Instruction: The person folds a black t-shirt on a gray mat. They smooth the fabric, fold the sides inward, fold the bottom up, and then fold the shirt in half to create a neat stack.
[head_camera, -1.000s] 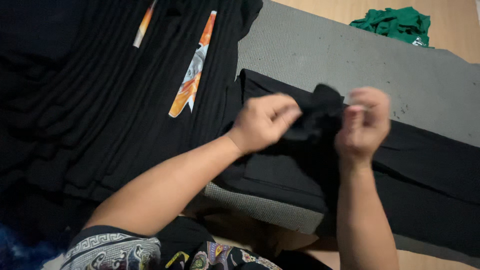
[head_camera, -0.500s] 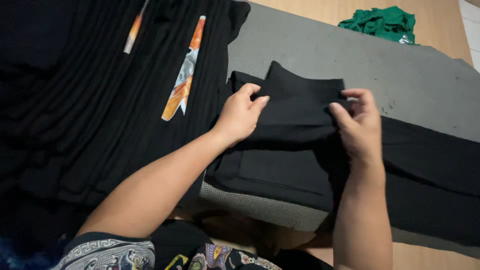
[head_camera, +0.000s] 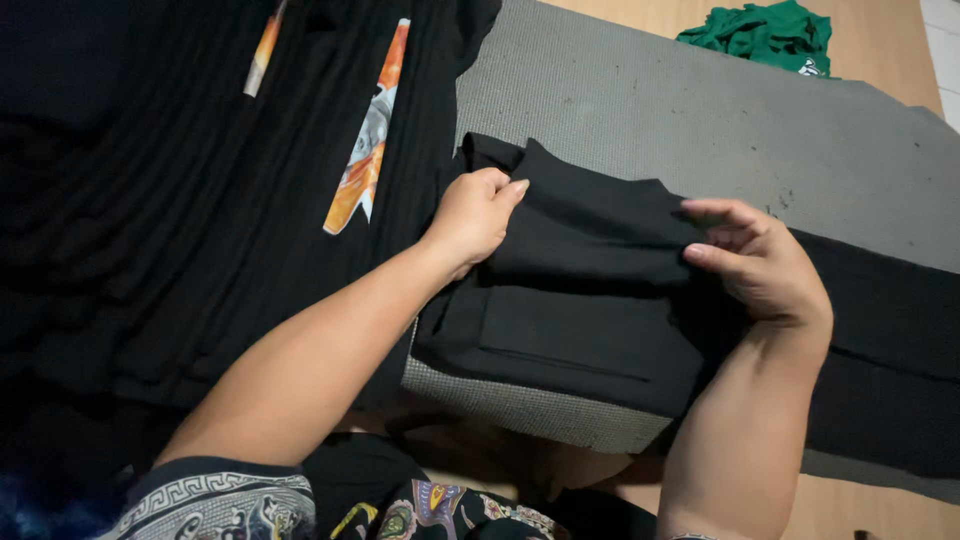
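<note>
Folding is what both hands are busy with: a black garment (head_camera: 590, 290) lies on a grey mat (head_camera: 700, 110), and a doubled panel of it sits across the top of the piece, held at either end. The left hand (head_camera: 478, 215) has its fingers curled over the left edge of that panel, pinching the cloth against the palm. The right hand (head_camera: 765, 265) meets the right edge with its fingers extended and close together, thumb underneath as far as I can see, nipping the fold between them.

From where I stand, the fold looks nearly flat but not yet settled. To do it well, I would judge that both ends need to come down level, so the upper edge runs straight across rather than slanting toward one hand. The lower layer shows a seam or pocket line running across it, and that seems a fair guide to keep the fold parallel. Keeping light tension between the two hands should stop the middle from sagging or bunching.

The rest of the garment trails off to the right along the mat. To the left lies a heap of black fabric (head_camera: 150, 200) with orange printed strips (head_camera: 365, 150), close against the mat's edge. A green cloth (head_camera: 765, 32) sits crumpled on the wooden floor (head_camera: 640, 15) well beyond the mat.
</note>
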